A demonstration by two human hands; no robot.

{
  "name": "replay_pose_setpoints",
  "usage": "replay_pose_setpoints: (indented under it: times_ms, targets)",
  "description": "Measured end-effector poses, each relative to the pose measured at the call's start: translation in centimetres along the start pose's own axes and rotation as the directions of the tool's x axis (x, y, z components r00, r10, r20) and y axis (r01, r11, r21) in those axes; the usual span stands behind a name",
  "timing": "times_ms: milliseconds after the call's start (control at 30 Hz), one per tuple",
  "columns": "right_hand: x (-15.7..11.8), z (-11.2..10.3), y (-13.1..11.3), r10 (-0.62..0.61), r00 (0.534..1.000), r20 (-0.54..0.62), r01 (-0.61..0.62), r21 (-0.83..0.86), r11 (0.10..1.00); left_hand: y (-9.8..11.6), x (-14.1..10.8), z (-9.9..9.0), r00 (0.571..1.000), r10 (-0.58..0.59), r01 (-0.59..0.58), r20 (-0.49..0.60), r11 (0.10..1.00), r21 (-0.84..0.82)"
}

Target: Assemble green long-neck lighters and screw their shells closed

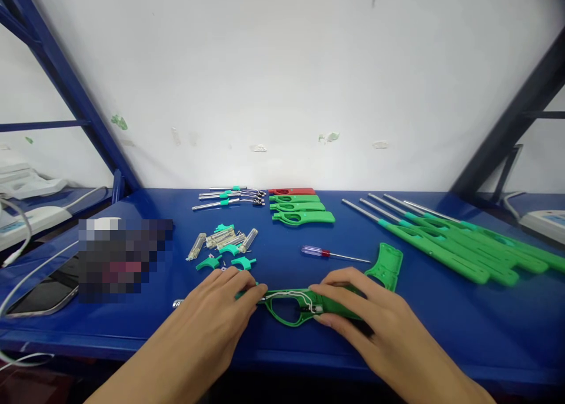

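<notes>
A green lighter housing half (282, 321) lies open side up at the front of the blue table. White wires (296, 294) run along it to a small black igniter (309, 310) behind the trigger loop. My left hand (220, 301) is closed over the front end, thumb and fingertips on the metal tube and its teal collar. The tube's tip (177, 303) sticks out left of that hand. My right hand (366, 310) grips the handle part, with its thumb and fingertips beside the igniter. Partly behind the right hand lies another green shell piece (388, 266).
A screwdriver (335, 254) lies beyond the hands. Teal triggers (243, 263) and clear fuel tanks (220, 238) are heaped to its left. Behind are wired metal tubes (220, 204), shell halves (304, 217) and, right, several long lighters (441, 245). A phone (48, 289) lies left.
</notes>
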State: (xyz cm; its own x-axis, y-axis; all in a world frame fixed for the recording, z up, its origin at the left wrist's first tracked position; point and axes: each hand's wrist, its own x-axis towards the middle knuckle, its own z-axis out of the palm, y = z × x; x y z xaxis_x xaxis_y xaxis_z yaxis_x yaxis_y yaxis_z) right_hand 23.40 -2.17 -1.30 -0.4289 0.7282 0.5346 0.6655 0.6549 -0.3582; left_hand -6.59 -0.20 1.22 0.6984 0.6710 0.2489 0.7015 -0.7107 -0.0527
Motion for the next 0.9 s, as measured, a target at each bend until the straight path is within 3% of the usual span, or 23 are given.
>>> replay_pose_setpoints:
  times_ms: [267,467,633,900]
  targets:
    - [-0.2,0.1,0.3,0.011,0.999,0.047,-0.012,0.015,1.000,0.0,-0.5,-0.4,0.998,-0.046,0.049,0.047,0.997,-0.056]
    - [-0.1,0.0,-0.1,0.034,0.997,0.064,-0.037,0.050,0.998,0.3,-0.4,-0.7,0.997,-0.027,0.024,0.069,0.999,0.039]
    - [-0.2,0.3,-0.1,0.036,0.998,0.044,-0.038,0.040,0.998,0.7,-0.5,-0.7,1.000,0.005,-0.004,-0.002,0.985,0.172]
    - [-0.2,0.2,0.1,0.053,0.997,0.058,-0.055,0.023,0.998,1.4,0.0,-2.1,0.989,0.022,-0.017,-0.147,0.999,0.035]
